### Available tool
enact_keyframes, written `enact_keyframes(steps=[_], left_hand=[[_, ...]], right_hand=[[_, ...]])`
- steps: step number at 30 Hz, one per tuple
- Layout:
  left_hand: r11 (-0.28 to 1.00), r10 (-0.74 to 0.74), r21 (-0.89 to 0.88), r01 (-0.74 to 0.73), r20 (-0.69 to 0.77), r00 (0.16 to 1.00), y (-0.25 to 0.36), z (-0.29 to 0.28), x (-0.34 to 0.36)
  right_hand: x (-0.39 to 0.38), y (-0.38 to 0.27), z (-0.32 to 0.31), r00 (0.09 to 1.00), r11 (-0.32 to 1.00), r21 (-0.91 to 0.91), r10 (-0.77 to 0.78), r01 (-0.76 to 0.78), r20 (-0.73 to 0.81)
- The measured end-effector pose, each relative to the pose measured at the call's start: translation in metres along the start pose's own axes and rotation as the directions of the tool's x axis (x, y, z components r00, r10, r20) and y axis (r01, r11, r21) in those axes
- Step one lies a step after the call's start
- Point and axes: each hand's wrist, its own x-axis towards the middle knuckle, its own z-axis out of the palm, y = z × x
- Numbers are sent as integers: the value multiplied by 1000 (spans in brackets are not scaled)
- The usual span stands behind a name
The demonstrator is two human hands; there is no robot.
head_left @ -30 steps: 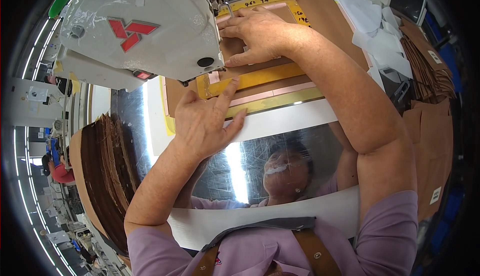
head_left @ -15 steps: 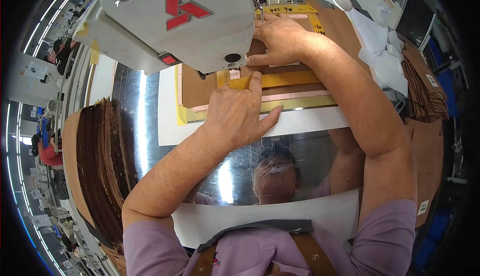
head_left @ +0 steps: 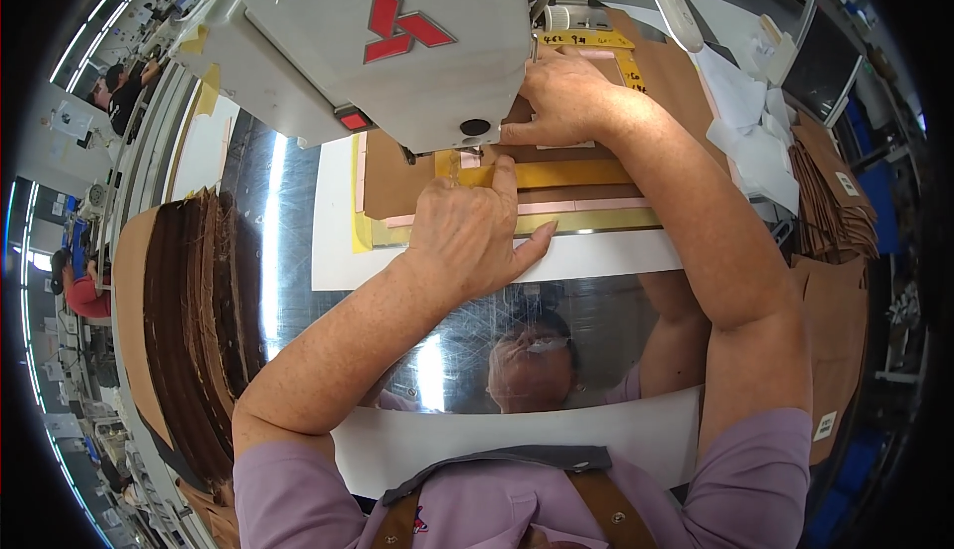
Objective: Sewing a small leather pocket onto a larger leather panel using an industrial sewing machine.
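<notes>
A brown sheet (head_left: pixel 397 176) lies under a template with yellow strips (head_left: pixel 571 173) and pink edging, on a white board (head_left: pixel 333 221). My left hand (head_left: pixel 462 231) rests on the template's near side. Its index finger is stretched onto the yellow strip and its thumb reaches out to the right; the other fingers are bent and partly out of sight. Farther back, my right hand (head_left: pixel 571 102) lies on the sheet and template with fingers apart, some hidden behind the sewing machine head (head_left: pixel 397 52). Neither hand visibly grips anything.
The machine head overhangs the work's left part. A shiny metal table (head_left: pixel 537 350) lies before me. Stacked brown pieces (head_left: pixel 189 320) stand at left; more brown pieces (head_left: pixel 835 191) hang at right beside crumpled white paper (head_left: pixel 755 142). Another person (head_left: pixel 84 286) sits far left.
The view has shifted slightly, so the machine head appears farther right and lower, covering more of my right fingers. Both hands keep nearly the same places on the template.
</notes>
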Motion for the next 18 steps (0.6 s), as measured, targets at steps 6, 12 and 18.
enact_keyframes(steps=[6,12,18], left_hand=[[1000,-2,1,2,-4,1000,-1,1,6],[1000,6,-16,-6,-31,999,-2,5,8],[1000,21,-11,-21,-43,999,2,6,4]], right_hand=[[5,4,1,1000,1000,21,5,-5,-12],[8,2,-3,999,999,35,17,-19,31],[3,6,5,1000,1000,29,1,0,-19]])
